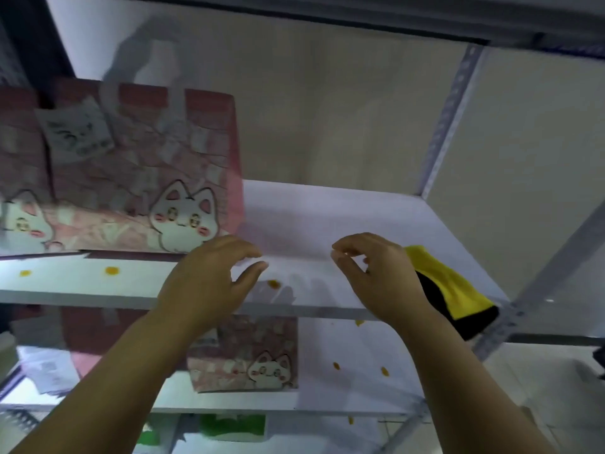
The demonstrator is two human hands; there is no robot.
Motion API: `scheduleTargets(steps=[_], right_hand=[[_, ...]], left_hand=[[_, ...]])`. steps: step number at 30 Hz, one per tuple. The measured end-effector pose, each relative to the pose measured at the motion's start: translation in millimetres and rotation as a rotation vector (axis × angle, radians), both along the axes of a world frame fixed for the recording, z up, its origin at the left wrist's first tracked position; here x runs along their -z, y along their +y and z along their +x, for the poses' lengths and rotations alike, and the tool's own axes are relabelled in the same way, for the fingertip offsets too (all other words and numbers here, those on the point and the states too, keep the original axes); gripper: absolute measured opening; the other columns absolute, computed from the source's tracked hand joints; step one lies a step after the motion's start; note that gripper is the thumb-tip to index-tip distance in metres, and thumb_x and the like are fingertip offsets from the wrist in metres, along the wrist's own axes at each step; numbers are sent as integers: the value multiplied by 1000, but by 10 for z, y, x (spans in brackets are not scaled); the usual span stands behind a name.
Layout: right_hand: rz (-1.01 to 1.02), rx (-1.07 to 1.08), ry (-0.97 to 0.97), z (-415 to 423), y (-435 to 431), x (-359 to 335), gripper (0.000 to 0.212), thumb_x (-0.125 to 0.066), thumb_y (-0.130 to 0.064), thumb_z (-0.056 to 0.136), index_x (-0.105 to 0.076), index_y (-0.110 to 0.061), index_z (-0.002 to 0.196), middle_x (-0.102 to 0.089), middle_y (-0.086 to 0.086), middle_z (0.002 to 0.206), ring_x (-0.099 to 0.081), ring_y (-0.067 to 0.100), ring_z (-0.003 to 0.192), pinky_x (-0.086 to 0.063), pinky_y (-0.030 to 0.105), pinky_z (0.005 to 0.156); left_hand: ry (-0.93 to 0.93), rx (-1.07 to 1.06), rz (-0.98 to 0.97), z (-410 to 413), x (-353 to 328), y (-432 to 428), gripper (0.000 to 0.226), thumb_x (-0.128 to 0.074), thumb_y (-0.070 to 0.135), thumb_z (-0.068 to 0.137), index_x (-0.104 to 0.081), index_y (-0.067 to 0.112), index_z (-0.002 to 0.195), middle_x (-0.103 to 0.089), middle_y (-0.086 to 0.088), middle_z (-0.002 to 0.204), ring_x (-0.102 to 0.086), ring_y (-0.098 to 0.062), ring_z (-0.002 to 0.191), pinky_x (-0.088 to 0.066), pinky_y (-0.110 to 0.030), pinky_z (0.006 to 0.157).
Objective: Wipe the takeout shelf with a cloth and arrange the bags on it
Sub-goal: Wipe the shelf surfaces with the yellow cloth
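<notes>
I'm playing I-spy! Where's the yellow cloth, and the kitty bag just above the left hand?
yellow cloth (448, 280), head view, on its yellow top fold.
kitty bag (147, 165), head view, on its pink front face.

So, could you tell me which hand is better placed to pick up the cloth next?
Right, probably. The right hand hovers directly beside the yellow-and-black cloth at the right end of the shelf, holding nothing; the left hand is farther off, by the pink cat bag.
</notes>
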State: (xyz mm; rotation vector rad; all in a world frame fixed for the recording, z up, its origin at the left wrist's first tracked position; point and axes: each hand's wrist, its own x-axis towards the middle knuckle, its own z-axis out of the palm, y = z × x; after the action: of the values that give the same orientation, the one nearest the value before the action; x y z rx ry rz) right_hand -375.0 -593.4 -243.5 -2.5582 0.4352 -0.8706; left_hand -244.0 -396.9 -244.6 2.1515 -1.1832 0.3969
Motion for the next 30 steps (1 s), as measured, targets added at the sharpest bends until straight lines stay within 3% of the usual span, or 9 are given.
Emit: scheduleTargets(steps=[4,8,11,14,17,20,21,27,30], right_hand=[[52,-49,25,464,364,18,13,-56,-28,91,-69,-25,95,-68,-13,95,-60,6,85,-51,27,75],[124,-20,11,920,686,11,16,-57,-32,90,-66,-26,101,-66,-11,96,-60,12,84,-55,37,74],[207,40,41,1231,849,4,38,-56,-43,89,-56,-24,122,-61,-6,117,-58,15,98,-50,32,81],[272,77,86,1469,968,-3,54,-55,-50,87,-47,-21,131,-54,-1,128,-55,20,111,-46,35,90],[373,70,52,1617,1038,-6,34,-55,-40,91,-53,-20,117,-60,0,116,-59,17,96,-53,35,81],[408,117,-21,1677,1018,6,10,-51,-26,94,-54,-22,103,-60,-10,92,-53,-3,69,-39,10,51],[415,132,-41,1680,995,7,6,-51,-24,94,-53,-23,99,-57,-14,85,-51,-5,66,-37,8,46],[431,211,-105,1587,796,6,14,-49,-15,93,-60,-17,102,-59,-8,88,-55,5,71,-41,17,56],[450,235,-127,1497,618,2,13,-49,-16,93,-60,-19,99,-62,-7,89,-57,5,69,-39,17,52]], left_hand=[[-6,-67,9,373,-75,482,14,-71,19,80,-72,14,93,-69,2,93,-65,-16,79,-43,-22,65],[17,-153,-36,769,-73,858,19,-69,17,81,-70,13,100,-66,-2,97,-63,-21,83,-51,-33,73],[12,-198,-42,1046,-57,1056,23,-67,18,84,-67,12,106,-61,-3,103,-59,-23,88,-52,-38,76],[-25,-224,-43,1283,-26,1181,30,-65,17,85,-62,8,113,-56,-8,112,-54,-27,98,-50,-40,78],[-26,-257,-77,1433,-1,1231,36,-64,19,86,-56,8,119,-50,-10,118,-49,-28,106,-42,-32,85],[-20,-290,-107,1516,15,1214,41,-64,19,85,-52,6,123,-45,-15,123,-45,-34,111,-36,-35,89],[-24,-300,-113,1533,17,1199,42,-65,17,85,-52,5,123,-44,-16,123,-44,-36,111,-35,-36,90],[-4,-355,-149,1560,11,1065,51,-68,15,83,-44,-2,125,-39,-24,121,-40,-41,106,-40,-48,87],[93,-313,-163,1587,-21,912,50,-64,16,85,-41,8,129,-47,-16,115,-51,-34,98,-48,-38,70]])
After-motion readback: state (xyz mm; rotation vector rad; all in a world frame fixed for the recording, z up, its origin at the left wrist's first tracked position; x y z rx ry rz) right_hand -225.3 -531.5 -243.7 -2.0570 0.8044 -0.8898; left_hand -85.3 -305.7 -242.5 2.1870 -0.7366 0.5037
